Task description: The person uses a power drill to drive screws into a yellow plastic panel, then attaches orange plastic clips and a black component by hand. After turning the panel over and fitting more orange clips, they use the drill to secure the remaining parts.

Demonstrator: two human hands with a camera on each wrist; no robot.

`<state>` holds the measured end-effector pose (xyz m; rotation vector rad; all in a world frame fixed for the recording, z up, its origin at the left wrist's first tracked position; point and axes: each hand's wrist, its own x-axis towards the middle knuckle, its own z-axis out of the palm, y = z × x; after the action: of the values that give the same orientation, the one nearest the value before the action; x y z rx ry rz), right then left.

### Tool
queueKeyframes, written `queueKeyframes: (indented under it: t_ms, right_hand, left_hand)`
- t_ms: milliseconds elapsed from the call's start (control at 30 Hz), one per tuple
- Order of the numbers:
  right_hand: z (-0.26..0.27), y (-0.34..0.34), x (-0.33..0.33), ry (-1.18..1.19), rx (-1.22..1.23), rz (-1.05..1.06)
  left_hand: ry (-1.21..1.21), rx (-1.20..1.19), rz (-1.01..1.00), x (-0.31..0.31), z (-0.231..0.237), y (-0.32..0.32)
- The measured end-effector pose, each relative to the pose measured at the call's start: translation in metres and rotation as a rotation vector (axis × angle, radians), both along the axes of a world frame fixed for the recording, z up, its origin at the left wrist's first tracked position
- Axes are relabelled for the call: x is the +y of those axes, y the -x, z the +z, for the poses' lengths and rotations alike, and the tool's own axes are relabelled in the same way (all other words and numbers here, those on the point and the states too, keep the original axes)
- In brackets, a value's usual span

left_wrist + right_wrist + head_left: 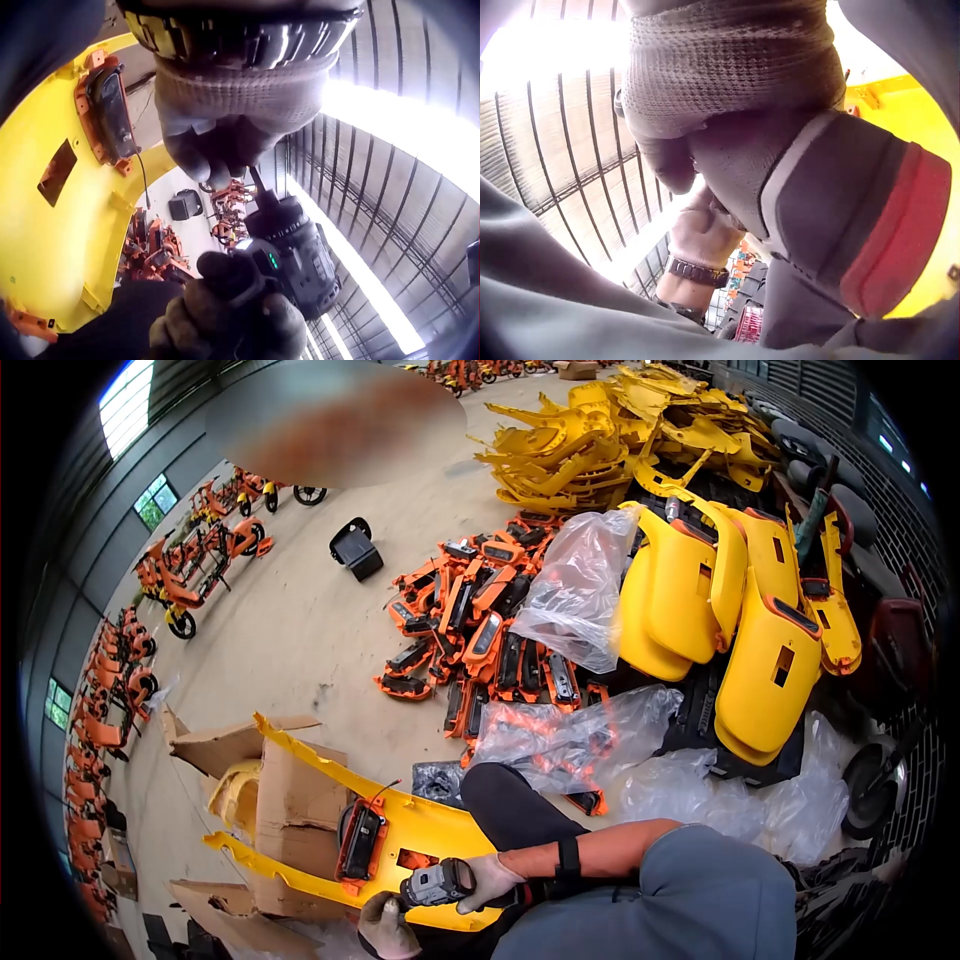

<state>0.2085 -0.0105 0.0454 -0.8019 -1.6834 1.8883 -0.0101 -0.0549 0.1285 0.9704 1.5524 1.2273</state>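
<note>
In the head view, my gloved right hand [490,882] grips a cordless drill [434,884] over a yellow plastic panel [440,822]. The right wrist view shows that glove [727,75] wrapped round the handle above the red-and-black battery base [847,210]. My gloved left hand [388,927] is at the front of the drill. In the left wrist view its curled fingers [196,161] meet the tip of the drill's bit [258,180]; whatever lies inside them is hidden. A black lamp-like unit in an orange frame [362,845] sits on the panel, a thin cable rising from it.
Open cardboard boxes [300,800] stand beyond the panel. Ahead lies a heap of orange-and-black parts [480,610] with clear plastic bags [580,580]. Yellow panels [770,670] are stacked at right, with another pile [560,450] behind. Orange scooters [185,575] line the left.
</note>
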Motion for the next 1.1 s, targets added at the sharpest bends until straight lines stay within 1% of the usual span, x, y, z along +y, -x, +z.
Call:
queueKeyframes:
  t_ms: [33,67,133,167,200,233,267,333,367,400,433,467,500,533,567,600,667,733,767,833,867,900,1000,1033,1100]
  right_hand:
    - [0.006,0.0,0.001,-0.062,-0.046,0.0]
    - [0.012,-0.001,0.004,-0.06,-0.133,0.08]
    - [0.048,-0.009,0.014,-0.058,-0.3,0.244]
    - [0.043,-0.007,0.015,-0.113,-0.239,0.25]
    - [0.081,-0.019,0.019,-0.08,-0.259,0.286]
    - [0.078,-0.022,0.023,-0.137,-0.272,0.293]
    - [0.063,-0.017,0.022,-0.191,-0.273,0.312]
    - [0.058,-0.017,0.026,-0.305,-0.364,0.393]
    - [0.055,-0.016,0.028,-0.363,-0.406,0.434]
    - [0.051,-0.015,0.03,-0.405,-0.422,0.469]
    - [0.034,-0.014,0.026,-0.394,-0.376,0.446]
    - [0.017,-0.013,0.023,-0.383,-0.33,0.424]
    - [0.0,-0.013,0.02,-0.374,-0.283,0.404]
    - [0.035,-0.015,0.029,-0.38,-0.395,0.493]
    - [0.042,-0.012,0.025,0.411,-0.148,0.397]
    - [0.042,-0.014,0.023,0.278,-0.104,0.439]
    - [0.042,-0.018,0.02,0.006,-0.013,0.489]
    - [0.061,-0.011,0.023,-0.598,-0.065,0.427]
    - [0.061,-0.003,0.024,-0.833,0.009,0.297]
    - [0.045,-0.002,0.018,0.487,0.11,0.273]
    - [0.04,-0.005,0.017,0.02,-0.071,0.363]
    - [0.045,-0.004,0.016,-0.452,-0.261,0.383]
    - [0.069,0.003,0.022,-0.493,-0.397,0.397]
    - [0.071,0.006,0.023,-0.407,-0.44,0.413]
    - [0.065,0.011,0.022,-0.449,-0.446,0.405]
  left_hand:
    - [-0.005,-0.014,-0.038,0.001,-0.002,0.008]
    - [-0.194,-0.086,-0.06,0.004,-0.044,0.037]
    - [-0.075,-0.139,-0.14,0.004,-0.037,0.051]
    - [-0.027,-0.195,-0.144,0.004,-0.016,0.039]
    - [0.059,-0.166,-0.202,0.004,-0.001,0.042]
    - [0.07,-0.134,-0.255,0.005,0.0,0.044]
    - [0.088,-0.099,-0.295,0.005,-0.001,0.048]
    - [0.14,-0.03,-0.417,0.006,0.004,0.057]
    - [0.114,-0.076,-0.388,0.004,0.002,0.052]
    - [0.11,-0.048,-0.402,0.003,0.003,0.053]
    - [0.145,-0.038,-0.395,0.003,0.008,0.052]
    - [0.196,-0.079,-0.34,0.001,0.001,0.053]
    - [0.155,-0.183,-0.282,-0.002,0.0,0.047]
    - [0.093,-0.285,-0.24,-0.002,-0.003,0.041]
    - [0.077,-0.377,-0.192,-0.004,-0.006,0.037]
    - [0.054,-0.471,-0.157,-0.005,-0.009,0.035]
    - [0.019,-0.539,-0.146,-0.007,-0.015,0.035]
    - [0.009,-0.579,-0.131,-0.009,-0.013,0.036]
    - [0.008,-0.593,-0.123,-0.01,-0.014,0.036]
    - [0.037,-0.497,-0.139,-0.009,-0.013,0.039]
    - [0.051,-0.45,-0.147,-0.009,-0.013,0.04]
    - [0.052,-0.444,-0.15,-0.01,-0.017,0.042]
    - [0.049,-0.462,-0.153,-0.013,-0.028,0.048]
    - [0.048,-0.481,-0.145,-0.014,-0.031,0.049]
    - [0.048,-0.52,-0.125,-0.016,-0.034,0.052]
